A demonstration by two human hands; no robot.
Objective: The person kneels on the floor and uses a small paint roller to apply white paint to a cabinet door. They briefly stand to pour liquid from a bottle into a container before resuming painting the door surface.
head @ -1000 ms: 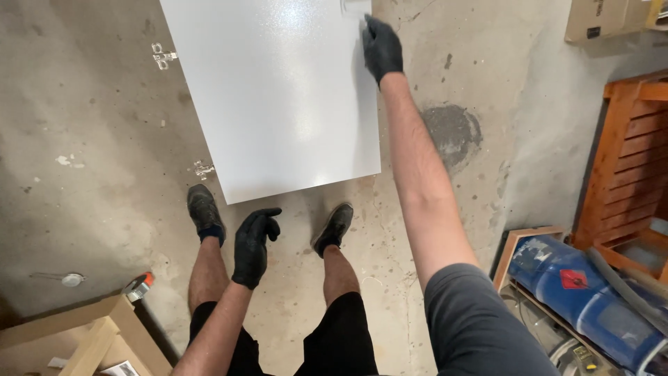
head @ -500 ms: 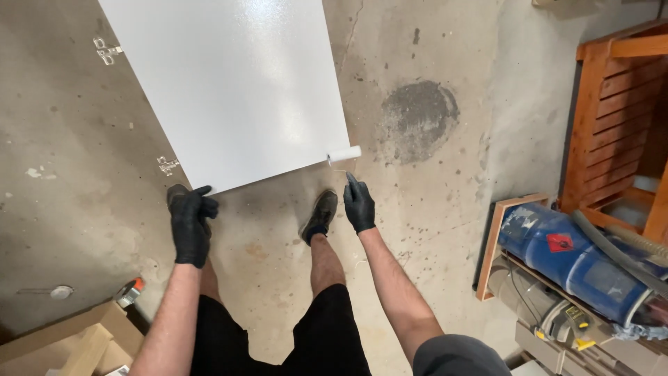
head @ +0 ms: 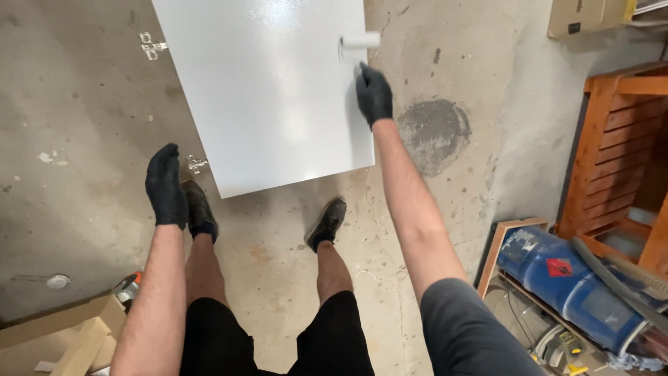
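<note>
Far left, two metal hinges sit on the panel's left edge. My left hand, gloved, hangs free with fingers loosely extended, gripping nothing; half a second ago it sat lower by the near corner. The white panel lies flat on the concrete floor. My right hand, fingers closed on a small paint roller, has travelled from the near edge to the far right edge: coating appears to continue there.
</note>
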